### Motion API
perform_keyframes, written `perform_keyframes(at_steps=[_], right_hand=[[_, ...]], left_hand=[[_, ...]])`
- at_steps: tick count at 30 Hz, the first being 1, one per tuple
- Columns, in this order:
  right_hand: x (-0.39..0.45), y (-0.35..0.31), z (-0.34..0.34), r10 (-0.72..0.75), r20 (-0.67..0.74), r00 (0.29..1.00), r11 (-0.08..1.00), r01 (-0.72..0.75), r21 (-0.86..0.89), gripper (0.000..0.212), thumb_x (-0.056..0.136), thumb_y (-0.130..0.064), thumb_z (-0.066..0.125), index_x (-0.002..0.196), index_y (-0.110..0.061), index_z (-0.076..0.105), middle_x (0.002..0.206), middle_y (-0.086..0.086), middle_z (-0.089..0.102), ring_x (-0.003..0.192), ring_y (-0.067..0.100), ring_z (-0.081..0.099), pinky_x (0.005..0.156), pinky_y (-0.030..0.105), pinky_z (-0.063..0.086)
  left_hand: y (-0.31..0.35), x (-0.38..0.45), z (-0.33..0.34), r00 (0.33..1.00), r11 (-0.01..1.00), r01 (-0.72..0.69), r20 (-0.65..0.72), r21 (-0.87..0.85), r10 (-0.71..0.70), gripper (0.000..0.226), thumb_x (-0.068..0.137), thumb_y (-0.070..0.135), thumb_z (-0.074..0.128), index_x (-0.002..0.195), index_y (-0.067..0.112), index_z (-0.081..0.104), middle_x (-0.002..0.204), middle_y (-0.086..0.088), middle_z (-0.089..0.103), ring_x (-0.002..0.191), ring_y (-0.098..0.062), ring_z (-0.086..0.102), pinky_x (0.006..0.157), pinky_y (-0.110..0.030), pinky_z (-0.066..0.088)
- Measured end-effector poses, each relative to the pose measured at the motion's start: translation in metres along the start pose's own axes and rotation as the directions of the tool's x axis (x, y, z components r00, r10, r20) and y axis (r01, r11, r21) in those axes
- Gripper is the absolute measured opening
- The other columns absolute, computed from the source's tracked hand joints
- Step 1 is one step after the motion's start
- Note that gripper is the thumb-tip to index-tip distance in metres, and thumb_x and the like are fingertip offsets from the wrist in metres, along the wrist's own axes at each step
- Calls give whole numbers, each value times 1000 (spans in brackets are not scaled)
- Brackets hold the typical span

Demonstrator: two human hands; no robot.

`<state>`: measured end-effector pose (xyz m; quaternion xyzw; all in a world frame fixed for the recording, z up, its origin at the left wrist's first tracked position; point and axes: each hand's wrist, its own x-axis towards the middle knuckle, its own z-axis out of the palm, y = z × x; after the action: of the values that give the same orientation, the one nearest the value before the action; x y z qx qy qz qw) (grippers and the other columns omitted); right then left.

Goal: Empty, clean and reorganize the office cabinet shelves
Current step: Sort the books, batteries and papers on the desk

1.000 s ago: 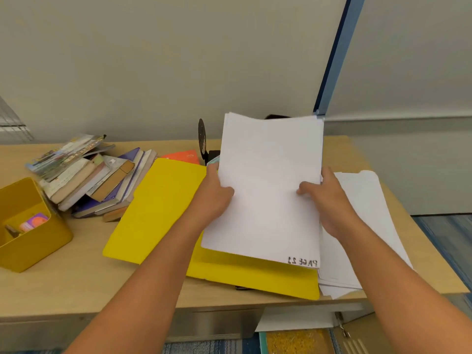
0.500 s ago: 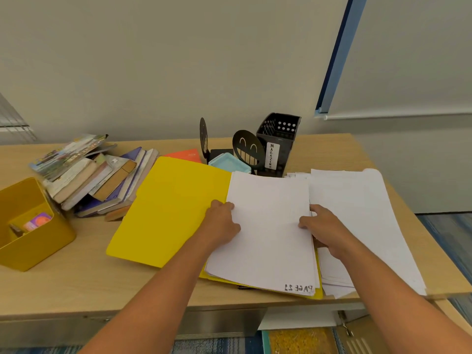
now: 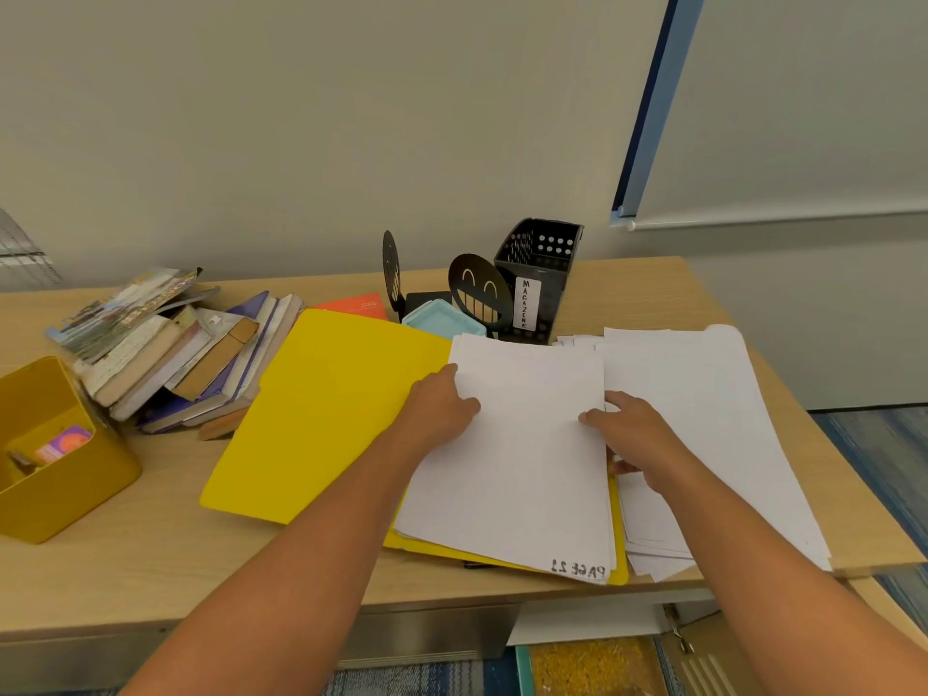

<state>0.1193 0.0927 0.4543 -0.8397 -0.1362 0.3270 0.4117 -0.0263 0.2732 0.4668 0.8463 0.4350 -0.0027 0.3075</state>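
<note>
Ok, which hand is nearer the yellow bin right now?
Left. The left hand rests on the left edge of the paper stack, across the open folder from the bin. The right hand is on the stack's far side.
</note>
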Motion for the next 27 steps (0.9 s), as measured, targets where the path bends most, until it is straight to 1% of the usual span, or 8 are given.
perform_keyframes(at_steps=[3,5,7,9,13,18,25,27], right_hand=[[2,2,0,-21,-2,1000,1000,21,-9,49,97,-25,59,144,-19,45,97,-3,58,77,15,56,54,27,49],[4,3,0,-41,-16,999,999,41,-30,55,97,-26,60,148,-18,41,113,1,61,90,19,59,64,29,51],[6,5,0,-61,-27,998,997,59,-52,64,96,-28,62,153,-17,34,140,7,53,117,25,55,87,33,49],[8,7,0,-76,-20,997,996,75,-54,68,96,-28,62,155,-15,30,144,9,50,128,26,50,98,33,41],[7,8,4,-115,-25,993,993,114,-34,60,98,-22,60,152,-11,36,110,-1,56,107,20,54,87,29,40],[8,14,9,-153,-57,987,988,151,-44,61,97,-18,60,153,-13,35,142,9,47,124,24,50,91,26,39],[2,22,-8,-186,-107,977,981,190,25,55,98,-26,61,149,-25,41,135,-2,50,122,20,52,90,29,43],[-2,32,-26,-211,-167,963,977,213,-4,47,98,-25,61,143,-27,48,131,-4,53,117,17,53,88,28,42]], left_hand=[[-1,5,3,1000,1000,9,-10,2,-9,71,97,29,61,156,16,25,159,-7,33,143,-25,35,114,-34,31],[-2,7,5,999,998,13,-34,60,-11,72,97,32,61,156,18,24,159,-8,30,144,-27,31,115,-36,29],[-2,6,10,999,990,2,-51,144,5,72,98,38,57,157,22,21,164,-8,18,148,-29,20,118,-39,23],[-1,1,18,998,972,-29,-56,231,43,70,100,49,48,158,29,14,167,-4,2,152,-30,6,121,-44,16],[-6,-9,40,985,925,-144,-35,350,167,68,99,65,23,158,36,3,166,3,-12,152,-29,-13,122,-46,-3],[-16,-16,61,981,880,-167,-10,444,192,71,99,66,17,158,32,0,167,-1,-9,151,-34,-13,122,-47,-7],[-1,-23,52,982,889,-155,-28,430,185,71,98,68,19,158,34,2,166,-4,-10,151,-32,-14,121,-51,-9],[20,-31,47,965,904,-231,-33,360,260,68,99,64,26,157,36,6,167,-2,-6,152,-27,-11,121,-48,-6]])
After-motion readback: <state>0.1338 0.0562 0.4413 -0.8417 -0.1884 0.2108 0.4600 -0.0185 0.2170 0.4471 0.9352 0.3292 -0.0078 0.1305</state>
